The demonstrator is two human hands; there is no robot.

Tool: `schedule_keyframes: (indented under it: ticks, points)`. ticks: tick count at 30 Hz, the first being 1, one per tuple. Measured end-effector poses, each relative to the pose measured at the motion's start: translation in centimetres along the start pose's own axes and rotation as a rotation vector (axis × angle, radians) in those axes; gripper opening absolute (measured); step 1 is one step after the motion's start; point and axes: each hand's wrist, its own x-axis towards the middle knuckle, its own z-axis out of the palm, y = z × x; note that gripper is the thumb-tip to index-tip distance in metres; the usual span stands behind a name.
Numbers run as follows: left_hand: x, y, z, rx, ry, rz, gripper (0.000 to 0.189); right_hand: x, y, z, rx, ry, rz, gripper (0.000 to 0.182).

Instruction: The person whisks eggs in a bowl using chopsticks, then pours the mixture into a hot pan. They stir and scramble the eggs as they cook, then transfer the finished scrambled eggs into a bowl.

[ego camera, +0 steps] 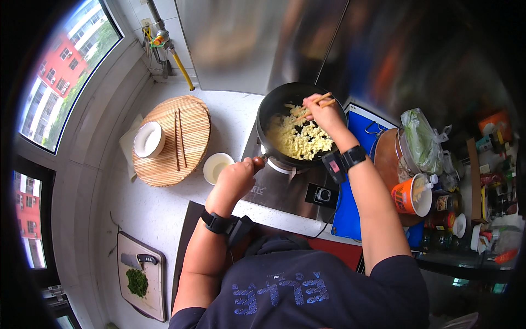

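Observation:
My left hand is closed around the wooden handle of a dark wok that sits on a gas stove. In the wok lie small crumbled pieces of scrambled egg. Over the wok's right side, my right hand holds a pair of wooden chopsticks, their tips down at the egg. Just left of the wok handle stands a white bowl, partly behind my left hand. I wear black straps with devices on both wrists.
A round slatted lid bears a white bowl and dark chopsticks. Lower left, a cutting board holds a knife and chopped greens. On the right stand an orange paper cup, jars and a bagged green vegetable.

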Motion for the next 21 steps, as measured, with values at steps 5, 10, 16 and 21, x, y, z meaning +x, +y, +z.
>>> schedule_keyframes:
  ticks: [5, 10, 16, 21]
  points:
    - [0.0, 0.6, -0.6, -0.023, -0.004, -0.029, 0.005, 3.4, 2.9, 2.3, -0.098, 0.094, -0.085, 0.014]
    - [-0.1, 0.4, -0.4, 0.016, -0.039, -0.030, 0.010, 3.1, 4.0, 1.2, -0.003, 0.040, 0.044, 0.014]
    - [0.0, 1.0, -1.6, 0.010, -0.024, 0.015, 0.012, -1.6, 0.9, -2.9, -0.009, -0.127, 0.130, 0.014]
    - [-0.1, 0.5, -0.7, -0.025, 0.033, 0.027, 0.005, 0.2, 0.6, -4.7, -0.053, -0.109, 0.112, 0.016]
